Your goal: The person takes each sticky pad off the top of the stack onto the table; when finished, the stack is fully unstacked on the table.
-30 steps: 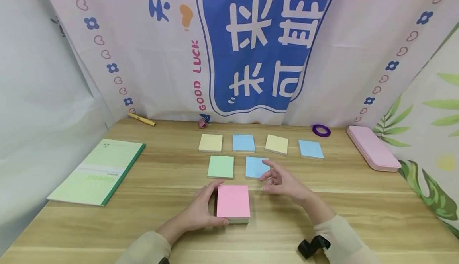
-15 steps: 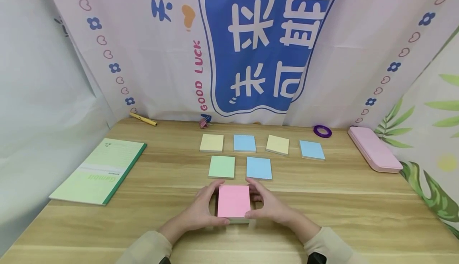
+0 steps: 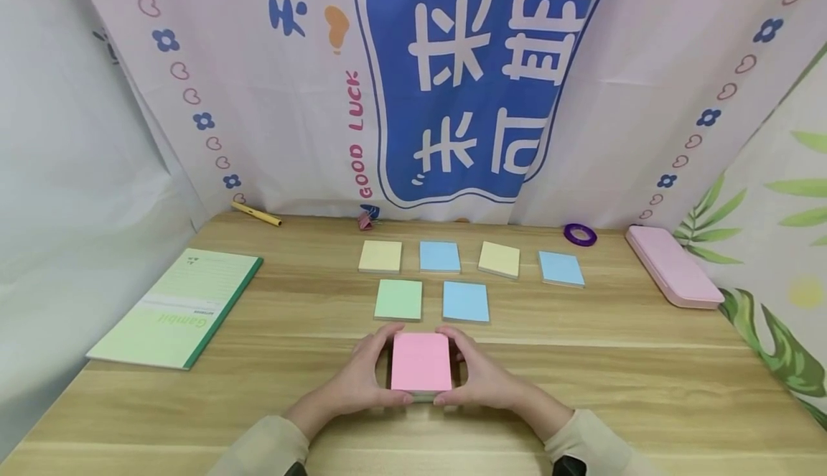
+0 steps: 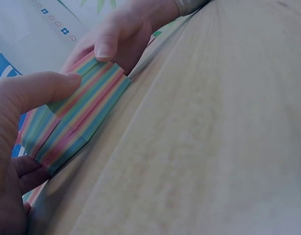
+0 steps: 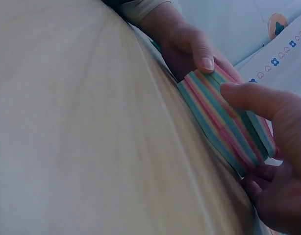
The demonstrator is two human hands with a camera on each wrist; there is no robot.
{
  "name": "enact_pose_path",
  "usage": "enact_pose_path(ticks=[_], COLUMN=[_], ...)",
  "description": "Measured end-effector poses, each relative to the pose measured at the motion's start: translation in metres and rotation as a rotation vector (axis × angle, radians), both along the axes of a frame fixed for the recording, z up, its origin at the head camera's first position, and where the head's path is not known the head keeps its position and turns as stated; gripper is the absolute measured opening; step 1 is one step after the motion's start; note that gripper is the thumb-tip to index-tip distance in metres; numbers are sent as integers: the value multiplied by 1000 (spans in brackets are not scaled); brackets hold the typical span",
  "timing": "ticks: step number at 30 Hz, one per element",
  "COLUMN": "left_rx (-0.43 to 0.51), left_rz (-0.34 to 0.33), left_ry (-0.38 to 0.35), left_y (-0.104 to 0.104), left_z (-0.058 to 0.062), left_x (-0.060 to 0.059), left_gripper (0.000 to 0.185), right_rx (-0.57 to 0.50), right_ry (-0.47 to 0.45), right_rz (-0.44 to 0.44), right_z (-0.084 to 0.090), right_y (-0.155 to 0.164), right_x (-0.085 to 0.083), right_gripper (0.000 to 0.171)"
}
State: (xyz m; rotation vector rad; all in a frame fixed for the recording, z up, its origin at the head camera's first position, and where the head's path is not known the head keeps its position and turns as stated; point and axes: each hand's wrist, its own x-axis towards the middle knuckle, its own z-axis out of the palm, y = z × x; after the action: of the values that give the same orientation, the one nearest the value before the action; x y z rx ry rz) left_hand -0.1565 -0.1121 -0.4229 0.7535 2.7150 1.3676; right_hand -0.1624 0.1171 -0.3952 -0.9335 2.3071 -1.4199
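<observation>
In the head view, a stack of sticky note pads [image 3: 421,362] with a pink top sits on the near middle of the table. My left hand [image 3: 354,381] grips its left side, thumb on the near face and fingers curled round the far corner. From the right, my right hand [image 3: 489,381] holds it the same way. Both wrist views show the stack's striped side [image 4: 82,110] in pink, yellow, green and blue, its layers slightly uneven. Beyond the stack lie a green sticky note pad [image 3: 398,299] and a blue sticky note pad [image 3: 466,301].
A farther row has yellow and blue pads [image 3: 440,256]. At left lies a green notebook [image 3: 174,311]; behind it, a yellow pen [image 3: 256,215]. A pink binder clip [image 3: 365,222], purple tape roll [image 3: 579,235] and pink case [image 3: 674,266] line the back and right.
My right hand has come from over the blue pad to the right side of the pink-topped stack and now grips it. My left hand has stayed on the stack.
</observation>
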Motion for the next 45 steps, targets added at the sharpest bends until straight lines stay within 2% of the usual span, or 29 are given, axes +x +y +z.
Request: enact_pose_path(ticks=[6, 11, 16, 18, 24, 28, 32, 35, 45], left_rx=[10, 11, 1, 0, 0, -2, -3, -4, 6], left_rz=[-10, -15, -5, -1, -3, -6, -7, -7, -6], left_ry=[4, 18, 5, -2, 1, -3, -5, -1, 2], left_y=[0, -1, -1, -1, -1, -2, -2, -2, -2], left_z=[1, 0, 0, 1, 1, 1, 0, 0, 1], left_x=[0, -1, 0, 0, 0, 1, 1, 1, 1], left_gripper=[93, 92, 93, 94, 94, 95, 95, 95, 94], right_rx=[-40, -130, -271, -324, -420, -488, -550, -584, -576], right_ry=[-55, -150, -296, -325, -350, -329, -292, -319, -389], right_rz=[-5, -16, -2, 1, -26, -47, -13, 3, -83], right_z=[-18, -16, -10, -9, -5, 2, 6, 6, -7], right_y=[12, 23, 34, 38, 51, 66, 91, 112, 166], right_x=[-11, -13, -15, -16, -20, -24, -32, -39, -56], right_gripper=[87, 86, 88, 90, 94, 94, 93, 92, 89])
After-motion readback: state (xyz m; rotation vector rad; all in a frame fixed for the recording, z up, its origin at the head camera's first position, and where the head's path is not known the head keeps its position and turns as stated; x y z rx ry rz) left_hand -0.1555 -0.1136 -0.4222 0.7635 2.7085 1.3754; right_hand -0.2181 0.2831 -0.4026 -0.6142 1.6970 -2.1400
